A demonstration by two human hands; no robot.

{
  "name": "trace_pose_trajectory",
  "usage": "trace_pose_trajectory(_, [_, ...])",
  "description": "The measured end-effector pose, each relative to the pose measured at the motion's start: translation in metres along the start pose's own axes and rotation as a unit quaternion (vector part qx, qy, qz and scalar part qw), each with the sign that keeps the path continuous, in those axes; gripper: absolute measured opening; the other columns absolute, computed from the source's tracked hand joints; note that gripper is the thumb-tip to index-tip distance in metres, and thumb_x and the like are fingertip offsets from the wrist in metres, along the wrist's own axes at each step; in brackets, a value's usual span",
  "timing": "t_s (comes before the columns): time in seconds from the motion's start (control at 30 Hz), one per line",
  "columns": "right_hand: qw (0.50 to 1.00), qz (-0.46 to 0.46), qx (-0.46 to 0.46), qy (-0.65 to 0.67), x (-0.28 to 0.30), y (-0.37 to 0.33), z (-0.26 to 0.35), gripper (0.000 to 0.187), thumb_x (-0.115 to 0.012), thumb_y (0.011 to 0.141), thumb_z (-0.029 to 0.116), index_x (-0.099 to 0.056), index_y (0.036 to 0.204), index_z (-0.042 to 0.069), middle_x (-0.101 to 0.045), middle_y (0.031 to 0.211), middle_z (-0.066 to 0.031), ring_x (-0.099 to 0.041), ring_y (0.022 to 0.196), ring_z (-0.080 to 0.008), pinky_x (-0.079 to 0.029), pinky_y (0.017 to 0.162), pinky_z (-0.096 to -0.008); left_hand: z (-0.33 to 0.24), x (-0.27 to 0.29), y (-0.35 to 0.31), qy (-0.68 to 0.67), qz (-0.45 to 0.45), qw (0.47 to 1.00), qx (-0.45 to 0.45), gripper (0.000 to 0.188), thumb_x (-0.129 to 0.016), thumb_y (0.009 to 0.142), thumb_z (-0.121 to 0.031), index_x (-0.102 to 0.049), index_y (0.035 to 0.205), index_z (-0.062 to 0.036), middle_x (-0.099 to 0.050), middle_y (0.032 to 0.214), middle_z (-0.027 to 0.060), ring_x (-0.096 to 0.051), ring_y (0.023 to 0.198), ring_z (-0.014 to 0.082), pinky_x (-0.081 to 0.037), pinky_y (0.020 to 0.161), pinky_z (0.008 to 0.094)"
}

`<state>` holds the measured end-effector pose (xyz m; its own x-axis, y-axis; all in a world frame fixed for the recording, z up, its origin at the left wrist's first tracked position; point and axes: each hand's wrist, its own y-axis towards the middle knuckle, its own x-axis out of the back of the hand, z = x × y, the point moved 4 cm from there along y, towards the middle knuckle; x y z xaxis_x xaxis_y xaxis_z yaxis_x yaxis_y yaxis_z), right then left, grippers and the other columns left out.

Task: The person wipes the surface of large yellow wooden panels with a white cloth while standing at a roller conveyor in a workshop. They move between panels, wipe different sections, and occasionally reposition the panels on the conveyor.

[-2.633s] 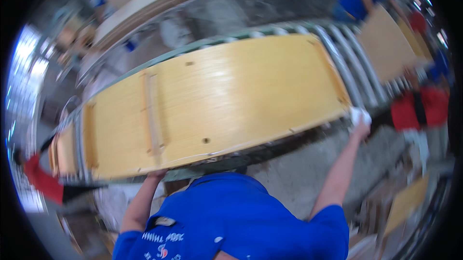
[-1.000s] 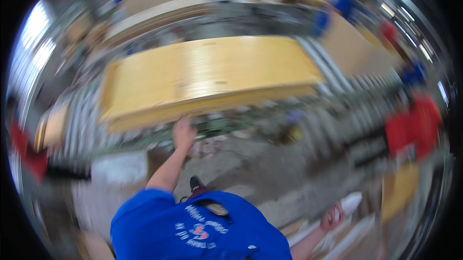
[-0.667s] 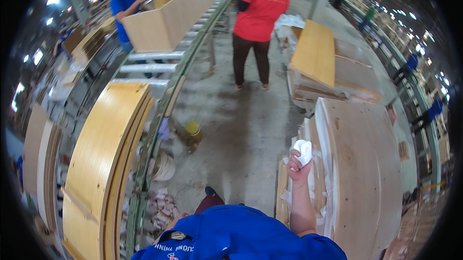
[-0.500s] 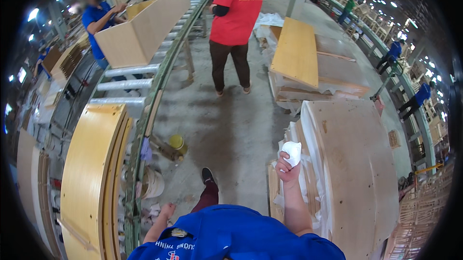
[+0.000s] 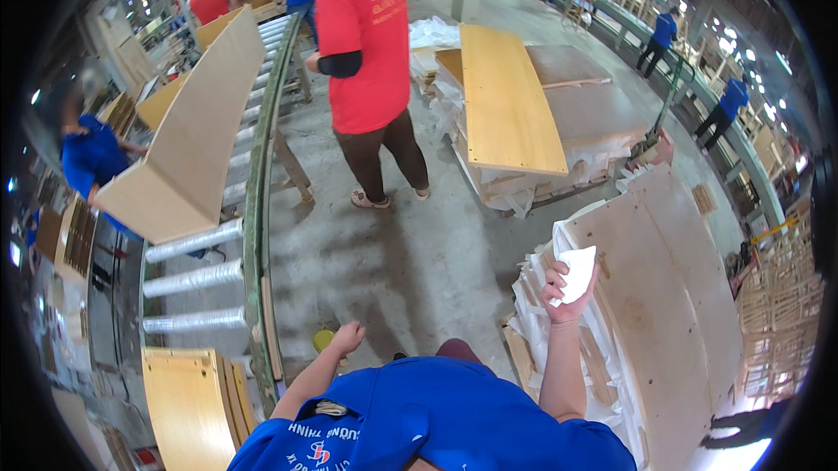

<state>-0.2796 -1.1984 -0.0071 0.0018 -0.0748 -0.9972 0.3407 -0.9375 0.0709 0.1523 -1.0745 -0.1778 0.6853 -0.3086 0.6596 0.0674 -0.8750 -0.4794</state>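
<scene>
My right hand (image 5: 566, 295) is raised beside a stack of large wooden panels (image 5: 650, 261), its fingers wrapped round a crumpled white cloth (image 5: 576, 274). Whether it is fabric or paper is hard to tell. My left hand (image 5: 348, 337) hangs low near the roller conveyor's green rail (image 5: 256, 253), fingers curled in and nothing visible in them. White wrapping sheets (image 5: 602, 331) stick out along the side of the panel stack next to my right forearm.
Yellowish boards (image 5: 188, 392) stand at the near end of the conveyor rollers (image 5: 194, 277). A long wooden box (image 5: 196, 139) sits on the conveyor, with a person in blue (image 5: 92, 152) at it. Ahead stands a person in red (image 5: 367, 43). A yellow panel (image 5: 506, 100) tops another stack.
My view has moved forward along the aisle; the person in red and the box appear nearer. My left hand has swung forward and up. The white cloth stays in my right hand.
</scene>
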Motion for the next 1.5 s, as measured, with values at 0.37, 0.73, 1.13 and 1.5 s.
trace_pose_trajectory(0.37, [0.994,-0.003,0.111,-0.007,0.028,0.155,0.049,0.068,-0.058,0.088,0.04,-0.027,0.141,0.01,-0.027,0.147,-0.017,-0.05,0.112,-0.0319,-0.045,0.05,-0.0312,-0.037,0.098,0.204,0.102,0.04,0.993,-0.034,0.012,-0.056,0.078,-0.012,-0.058,0.088,-0.0067,-0.065,0.089,0.0143,-0.061,0.09,0.0333,-0.048,0.077,0.0435])
trace_pose_trajectory(0.73, [0.998,0.055,-0.018,0.007,0.044,0.482,0.041,0.056,-0.057,0.089,0.037,-0.038,0.134,0.011,-0.05,0.113,-0.0121,-0.044,0.071,-0.017,-0.03,0.04,-0.0239,-0.027,0.189,0.308,0.11,0.053,0.991,0.046,0.018,-0.054,0.074,-0.015,-0.066,0.083,-0.0054,-0.066,0.088,0.0203,-0.063,0.084,0.0379,-0.05,0.075,0.046])
trace_pose_trajectory(1.13, [0.992,0.026,0.124,0.002,0.052,0.69,0.079,0.057,-0.057,0.087,0.044,-0.047,0.128,0.007,-0.049,0.091,-0.0102,-0.044,0.067,-0.017,-0.033,0.04,-0.0238,-0.085,0.343,0.583,0.128,0.046,0.99,-0.021,0.033,-0.053,0.083,-0.031,-0.064,0.09,-0.0008,-0.064,0.091,0.0226,-0.061,0.089,0.0401,-0.048,0.079,0.0468])
trace_pose_trajectory(1.5, [0.928,-0.132,0.347,0.017,0.144,0.747,0.191,0.045,-0.05,0.093,0.04,-0.044,0.129,0.014,-0.048,0.127,-0.0195,-0.059,0.082,-0.0252,-0.042,0.044,-0.0257,-0.304,0.393,0.91,0.167,0.162,0.946,-0.224,0.025,-0.054,0.083,-0.026,-0.061,0.091,-0.0034,-0.064,0.088,0.0207,-0.061,0.087,0.0373,-0.048,0.076,0.0442])
